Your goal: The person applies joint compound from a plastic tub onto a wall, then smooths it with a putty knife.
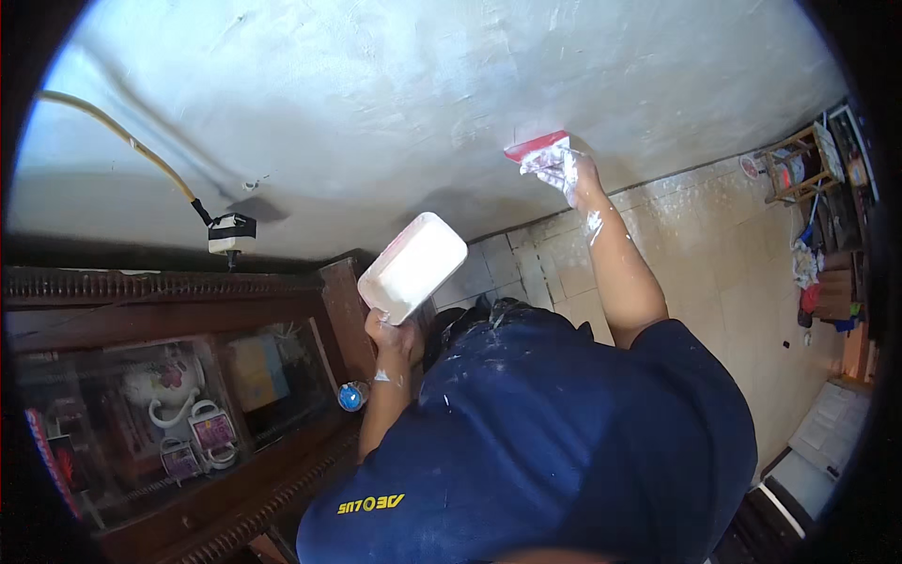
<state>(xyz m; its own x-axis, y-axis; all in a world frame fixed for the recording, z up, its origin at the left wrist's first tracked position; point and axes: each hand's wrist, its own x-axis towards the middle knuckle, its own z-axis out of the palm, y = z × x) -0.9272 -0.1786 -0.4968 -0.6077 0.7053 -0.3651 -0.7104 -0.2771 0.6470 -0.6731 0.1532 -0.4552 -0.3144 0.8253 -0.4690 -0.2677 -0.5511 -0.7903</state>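
My right hand, smeared with white paste, is closed around a red flat spreader. The spreader's edge lies against the pale, unevenly coated wall. In my left hand is a white rectangular tub, gripped by its near end and tilted, with white paste inside. White smears also mark both forearms. The fingers under the tub are partly hidden.
A dark wooden cabinet with glass doors and mugs inside stands at left. A bottle with a blue cap is near my left forearm. A socket box hangs on a yellow cable. A wooden stand is at far right on the tiled floor.
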